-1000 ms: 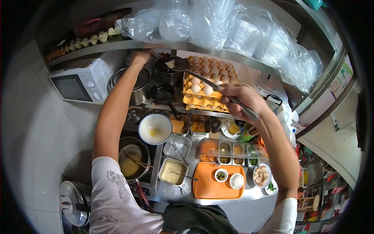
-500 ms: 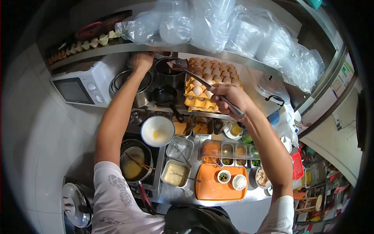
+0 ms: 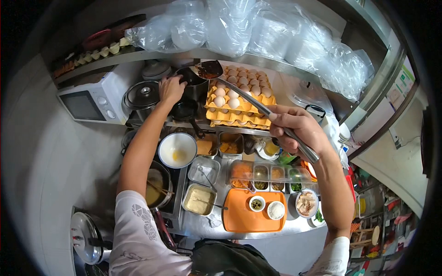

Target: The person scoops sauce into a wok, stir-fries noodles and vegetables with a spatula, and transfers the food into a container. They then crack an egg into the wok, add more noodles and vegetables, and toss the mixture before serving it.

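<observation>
Right, closest in, along the near edge of the surface (image 3: 202, 225), an orange tray (image 3: 241, 216) carries two small dip cups, with a tub of pale block (image 3: 199, 201) just to its left and a pan (image 3: 156, 188) with chopsticks at the near left corner. A row of topping tubs (image 3: 269, 175) sits just beyond the tray, and a white bowl (image 3: 177, 150) with a yellow smear stands left of centre.

Up comes the right hand (image 3: 297, 129), grip clamped around the long metal handle of a ladle (image 3: 209, 69). That handle slants up and left across the egg trays (image 3: 239, 99), and the ladle's head, holding something dark and reddish, hangs at the far end, right over the rim of a dark pot (image 3: 192, 83) on the shelf.

The left hand (image 3: 171, 89) is stretched out to that same shelf, fingers curled at the dark pot's left side, touching it; whether it truly grasps, I can't tell. A lidded steel pot (image 3: 142, 95) stands just left of the hand, and a microwave (image 3: 90, 103) further left. Farthest off, bags of clear containers (image 3: 258, 32) pile on the top shelf.
</observation>
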`<state>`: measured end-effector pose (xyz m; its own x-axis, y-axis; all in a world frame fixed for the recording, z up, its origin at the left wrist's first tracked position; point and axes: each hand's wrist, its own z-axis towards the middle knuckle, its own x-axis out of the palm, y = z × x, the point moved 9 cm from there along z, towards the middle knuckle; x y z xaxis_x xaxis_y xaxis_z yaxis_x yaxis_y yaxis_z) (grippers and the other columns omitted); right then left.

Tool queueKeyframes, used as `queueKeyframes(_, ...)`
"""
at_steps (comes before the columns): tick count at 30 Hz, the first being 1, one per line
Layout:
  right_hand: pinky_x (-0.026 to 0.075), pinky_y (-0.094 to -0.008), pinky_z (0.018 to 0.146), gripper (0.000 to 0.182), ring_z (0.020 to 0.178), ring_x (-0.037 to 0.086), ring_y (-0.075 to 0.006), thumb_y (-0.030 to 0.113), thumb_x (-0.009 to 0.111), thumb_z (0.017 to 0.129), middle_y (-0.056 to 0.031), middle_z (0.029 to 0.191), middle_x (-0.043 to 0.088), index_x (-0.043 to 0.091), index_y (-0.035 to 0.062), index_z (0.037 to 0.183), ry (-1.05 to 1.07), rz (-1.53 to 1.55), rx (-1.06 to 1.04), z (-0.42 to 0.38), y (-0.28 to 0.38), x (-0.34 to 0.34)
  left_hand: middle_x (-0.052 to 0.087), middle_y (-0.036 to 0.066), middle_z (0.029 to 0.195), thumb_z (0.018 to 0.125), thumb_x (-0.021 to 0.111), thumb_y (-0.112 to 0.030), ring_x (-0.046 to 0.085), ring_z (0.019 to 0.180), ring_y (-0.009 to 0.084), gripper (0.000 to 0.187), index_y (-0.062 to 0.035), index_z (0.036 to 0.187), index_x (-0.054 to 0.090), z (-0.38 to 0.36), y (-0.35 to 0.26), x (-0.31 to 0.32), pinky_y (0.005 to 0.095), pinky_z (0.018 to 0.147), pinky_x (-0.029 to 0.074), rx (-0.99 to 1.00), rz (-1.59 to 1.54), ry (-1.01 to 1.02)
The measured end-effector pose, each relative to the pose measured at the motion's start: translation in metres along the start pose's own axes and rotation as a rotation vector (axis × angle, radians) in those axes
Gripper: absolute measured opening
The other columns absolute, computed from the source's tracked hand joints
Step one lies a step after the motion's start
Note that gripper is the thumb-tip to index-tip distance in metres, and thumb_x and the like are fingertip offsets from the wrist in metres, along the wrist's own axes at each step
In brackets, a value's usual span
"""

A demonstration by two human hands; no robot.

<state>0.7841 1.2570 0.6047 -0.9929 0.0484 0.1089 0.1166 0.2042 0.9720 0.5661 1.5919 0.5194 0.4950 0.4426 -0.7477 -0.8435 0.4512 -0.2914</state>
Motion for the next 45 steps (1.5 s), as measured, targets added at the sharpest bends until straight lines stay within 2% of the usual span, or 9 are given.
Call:
queueKeyframes(6, 0.031, -0.0174, 0.034, 0.035, 0.038, 0.041, -0.0033, 0.010, 0.055, 0.097, -0.0016, 0.068, 0.054, 0.055, -0.0060, 0.129, 0.084, -0.021, 0.003, -0.060, -0.012, -0.003, 0.067, 0.009, 0.123, 0.087, 0.068, -0.018, 0.054, 0.114, 0.0324, 0.028, -0.0083, 0.113, 0.070, -0.124, -0.006, -0.132, 0.0433, 0.101, 0.042, 0.140, -0.198, -0.274)
queueKeyframes(11, 0.029, -0.0182, 0.035, 0.034, 0.039, 0.041, -0.0037, 0.009, 0.056, 0.097, -0.0018, 0.069, 0.053, 0.056, -0.0061, 0.128, 0.275, -0.002, 0.040, -0.108, -0.033, 0.005, 0.073, 0.015, 0.100, 0.089, 0.065, -0.016, 0.065, 0.085, 0.0298, 0.028, -0.0025, 0.114, 0.068, -0.271, 0.017, -0.182, 0.0387, 0.083, 0.052, -0.231, -0.285, -0.119)
queueKeyframes(18, 0.031, -0.0184, 0.036, 0.042, 0.039, 0.042, -0.0045, 0.009, 0.059, 0.094, -0.0020, 0.069, 0.054, 0.054, -0.0041, 0.134, 0.411, -0.209, 0.088, -0.175, -0.062, 0.034, 0.073, 0.012, 0.098, 0.095, 0.063, -0.019, 0.068, 0.085, 0.0182, 0.032, -0.0036, 0.123, 0.065, -0.539, -0.006, -0.219, 0.0321, 0.079, 0.053, -0.582, -0.630, -0.149)
queueKeyframes(23, 0.034, -0.0203, 0.036, 0.047, 0.040, 0.048, -0.0086, 0.002, 0.060, 0.090, -0.0059, 0.066, 0.055, 0.052, -0.0054, 0.136, 0.629, -0.324, 0.132, -0.230, -0.098, 0.105, 0.073, 0.012, 0.092, 0.094, 0.065, -0.020, 0.069, 0.081, 0.0208, 0.032, -0.0068, 0.123, 0.065, -0.781, -0.041, -0.251, 0.0338, 0.074, 0.053, -0.844, -0.411, -0.176)
queueKeyframes(26, 0.033, -0.0209, 0.035, 0.049, 0.037, 0.046, -0.0098, -0.001, 0.057, 0.088, -0.0068, 0.063, 0.055, 0.051, -0.0076, 0.136, 0.749, -0.328, 0.157, -0.274, -0.137, 0.171, 0.073, 0.015, 0.093, 0.093, 0.064, -0.026, 0.071, 0.087, 0.0317, 0.036, -0.0079, 0.124, 0.064, -0.939, -0.068, -0.273, 0.0401, 0.079, 0.054, -1.252, -0.236, 0.060)
queueKeyframes(31, 0.032, -0.0192, 0.032, 0.040, 0.036, 0.043, -0.0067, 0.004, 0.059, 0.090, -0.0053, 0.064, 0.053, 0.057, -0.0036, 0.129, 1.076, -0.272, 0.233, -0.368, -0.219, 0.330, 0.073, 0.015, 0.097, 0.091, 0.064, -0.029, 0.069, 0.093, 0.0374, 0.049, -0.0091, 0.134, 0.055, -1.184, -0.129, -0.328, 0.0476, 0.083, 0.053, -1.515, -0.202, 0.053)
queueKeyframes(38, 0.030, -0.0184, 0.034, 0.038, 0.042, 0.042, -0.0043, 0.007, 0.058, 0.094, -0.0012, 0.070, 0.054, 0.054, -0.0037, 0.130, 1.481, -0.234, 0.392, -0.557, -0.351, 0.584, 0.073, 0.018, 0.099, 0.089, 0.068, -0.031, 0.070, 0.094, 0.0367, 0.053, -0.0047, 0.133, 0.055, -1.415, -0.221, -0.457, 0.0448, 0.084, 0.054, -1.768, -0.042, -0.239)
queueKeyframes(40, 0.031, -0.0195, 0.036, 0.035, 0.044, 0.043, -0.0045, 0.009, 0.058, 0.094, 0.0001, 0.069, 0.053, 0.056, -0.0039, 0.127, 1.549, -0.271, 0.365, -0.615, -0.385, 0.650, 0.073, 0.018, 0.099, 0.088, 0.067, -0.030, 0.069, 0.094, 0.0379, 0.051, -0.0047, 0.131, 0.056, -1.465, -0.240, -0.485, 0.0460, 0.085, 0.054, -1.869, -0.025, -0.304)
queueKeyframes(45, 0.035, -0.0239, 0.039, 0.026, 0.045, 0.046, -0.0067, 0.011, 0.059, 0.092, 0.0006, 0.065, 0.054, 0.065, -0.0041, 0.112, 1.677, -0.577, -0.104, -0.727, -0.480, 0.801, 0.073, 0.018, 0.099, 0.087, 0.067, -0.026, 0.069, 0.096, 0.0383, 0.048, -0.0054, 0.129, 0.058, -1.556, -0.289, -0.533, 0.0466, 0.086, 0.053, -2.030, 0.059, -0.551)
